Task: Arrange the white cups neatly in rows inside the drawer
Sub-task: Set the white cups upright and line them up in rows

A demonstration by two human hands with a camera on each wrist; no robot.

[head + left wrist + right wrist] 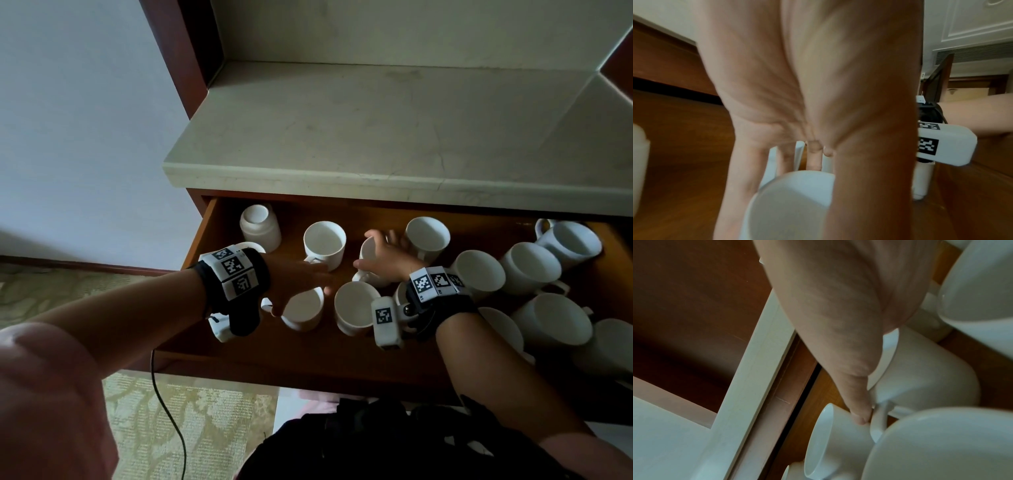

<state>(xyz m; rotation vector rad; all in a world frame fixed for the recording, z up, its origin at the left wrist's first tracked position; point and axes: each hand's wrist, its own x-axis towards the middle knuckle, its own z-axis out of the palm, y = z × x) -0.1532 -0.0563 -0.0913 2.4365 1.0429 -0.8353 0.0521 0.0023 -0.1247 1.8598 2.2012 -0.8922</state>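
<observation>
The wooden drawer (210,233) is pulled out and holds several white cups. My right hand (378,255) grips one cup (368,250) near the drawer's middle, fingers over its rim; the thumb (857,412) lies by its handle (879,418). My left hand (301,279) reaches across the left part with fingers (813,155) stretched out, over an upright cup (305,310) and toward another (324,245). An upside-down cup (260,226) stands at the back left. More cups (531,267) crowd the right side, unaligned.
A pale stone countertop (376,130) overhangs the back of the drawer. A thin black cable (168,411) hangs over patterned carpet on the left. Something dark (376,445) lies below the drawer front. Bare drawer floor (291,346) shows along the front left.
</observation>
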